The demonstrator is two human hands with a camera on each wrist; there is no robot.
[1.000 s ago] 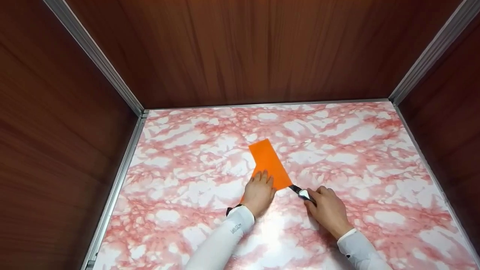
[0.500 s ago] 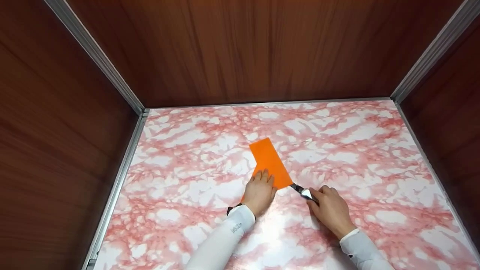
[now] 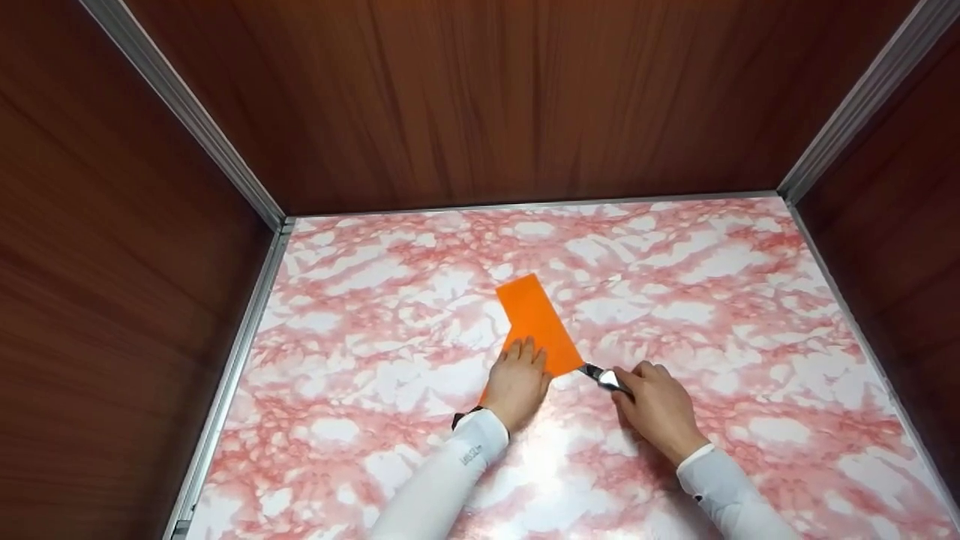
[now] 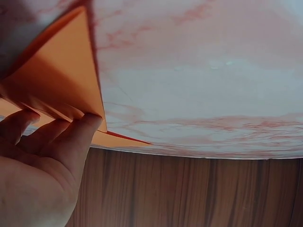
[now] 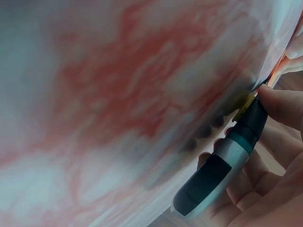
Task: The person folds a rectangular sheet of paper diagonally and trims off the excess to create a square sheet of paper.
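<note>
An orange sheet of paper (image 3: 541, 322), folded into an angled shape, lies on the marbled tabletop. My left hand (image 3: 519, 386) rests on its lower part with fingers extended; the left wrist view shows those fingertips touching the folded paper (image 4: 61, 71), one flap of which stands up. In my right hand (image 3: 660, 405) I grip a utility knife (image 3: 611, 380), its front end at the paper's lower right corner. Seen from the right wrist, the knife (image 5: 220, 163) has a black and silver handle with a teal band, and my thumb presses near its front. Its blade tip is too small to make out.
Red-and-white marbled tabletop (image 3: 360, 300) spreads around both hands. Dark wood panels (image 3: 480, 105) stand at the back and on both sides, joined by metal corner rails (image 3: 202, 120). A bright light reflection lies on the table in front of the hands.
My right hand and the knife handle have shifted very slightly forward, the front end staying at the paper's corner. The left hand and the paper hold their place.
</note>
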